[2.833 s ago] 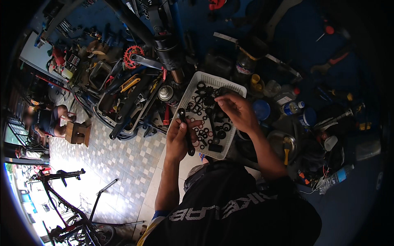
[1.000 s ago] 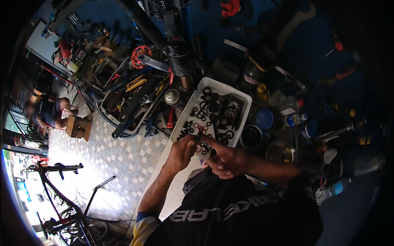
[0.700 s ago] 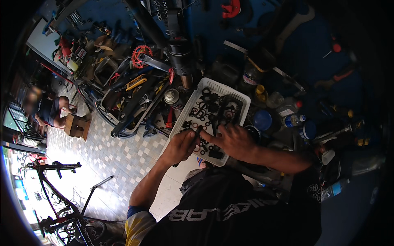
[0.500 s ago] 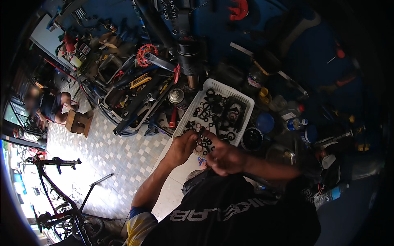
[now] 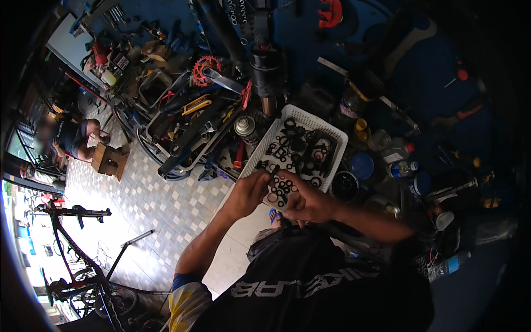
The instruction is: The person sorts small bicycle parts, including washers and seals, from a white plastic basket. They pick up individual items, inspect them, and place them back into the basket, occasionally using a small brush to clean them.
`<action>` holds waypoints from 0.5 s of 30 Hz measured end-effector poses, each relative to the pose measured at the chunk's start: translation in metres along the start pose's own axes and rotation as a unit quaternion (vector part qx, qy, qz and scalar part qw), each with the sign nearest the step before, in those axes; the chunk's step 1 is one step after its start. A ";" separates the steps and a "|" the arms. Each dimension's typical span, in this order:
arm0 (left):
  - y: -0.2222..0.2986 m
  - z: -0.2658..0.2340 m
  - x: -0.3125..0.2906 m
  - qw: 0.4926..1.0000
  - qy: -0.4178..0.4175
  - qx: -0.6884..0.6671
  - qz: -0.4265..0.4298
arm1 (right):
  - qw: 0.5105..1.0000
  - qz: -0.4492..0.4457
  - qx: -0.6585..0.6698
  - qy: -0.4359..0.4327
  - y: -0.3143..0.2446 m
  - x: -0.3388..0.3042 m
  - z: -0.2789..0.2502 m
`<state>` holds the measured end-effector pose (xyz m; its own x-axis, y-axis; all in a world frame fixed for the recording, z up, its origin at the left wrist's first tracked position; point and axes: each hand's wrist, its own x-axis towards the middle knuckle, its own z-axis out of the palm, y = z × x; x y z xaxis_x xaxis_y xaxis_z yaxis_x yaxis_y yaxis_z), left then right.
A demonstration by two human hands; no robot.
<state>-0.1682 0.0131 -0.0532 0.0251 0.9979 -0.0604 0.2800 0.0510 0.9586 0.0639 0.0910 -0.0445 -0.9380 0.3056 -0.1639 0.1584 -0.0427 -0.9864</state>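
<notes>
Over the near end of a white perforated plastic basket [image 5: 289, 110], my two hands meet fingertip to fingertip. My left hand [image 5: 247, 193] is closed, its thumb and bent fingers pinching a small black part [image 5: 274, 172], too small to name. From the other side my right hand [image 5: 310, 203] grips the same part with its index finger stretched toward it and its other fingers curled. Inside the basket lie many black rubber rings [image 5: 282, 185], some copper-coloured rings [image 5: 272, 197] and other small dark pieces.
Left of the basket stand a spray can [image 5: 244, 126] and a tray of tools [image 5: 188, 138]. A red chainring with crank [image 5: 207, 71] lies behind. Jars and bottles [image 5: 402, 167] crowd the right. A bike frame [image 5: 72, 243] and a seated person [image 5: 72, 135] are at far left.
My right hand, blurred before, is now steadier, its fingers at the small black part. The view has shifted slightly, and my left hand keeps its pinch.
</notes>
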 end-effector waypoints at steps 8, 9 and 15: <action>0.022 -0.001 -0.002 0.996 -0.042 -0.048 -0.055 | 0.981 -0.027 -0.180 0.068 0.000 -0.009 -0.004; 0.021 -0.001 -0.001 0.994 -0.056 -0.046 -0.076 | 0.889 -0.071 -0.433 0.135 -0.001 -0.011 -0.005; 0.002 0.015 0.005 0.999 -0.010 0.008 -0.030 | 0.936 -0.100 -0.302 0.149 0.023 -0.007 -0.001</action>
<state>-0.1533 0.0176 -0.0560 0.0264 0.9920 -0.1232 0.2969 0.1099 0.9486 0.0744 0.0884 -0.0662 -0.8539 0.5059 0.1225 0.2185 0.5619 -0.7978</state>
